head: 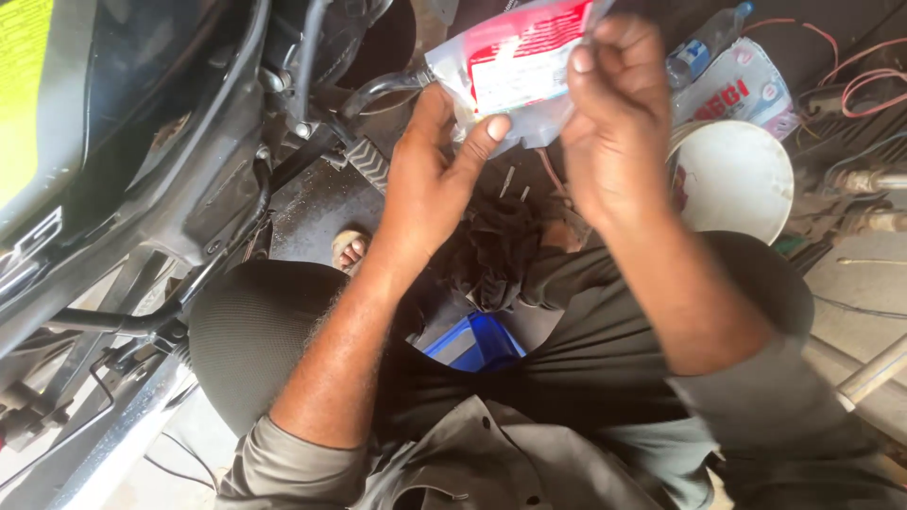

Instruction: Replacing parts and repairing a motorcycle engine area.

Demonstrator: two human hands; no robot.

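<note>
Both my hands are raised in front of me, holding a clear plastic packet (515, 66) with a red and white label. My left hand (430, 175) pinches the packet's lower edge between thumb and fingers. My right hand (614, 113) grips its right side near the top, fingers curled over the edge. I cannot see what is inside the packet. I am squatting, my knees in dark trousers below the hands.
A motorcycle (142, 189) with frame, footpeg and cables fills the left. A white bucket (742, 179) stands at right, with a plastic bottle (704, 42) and a white bag (742, 85) behind it. A blue container (477, 340) and dark rag (501, 246) lie between my knees.
</note>
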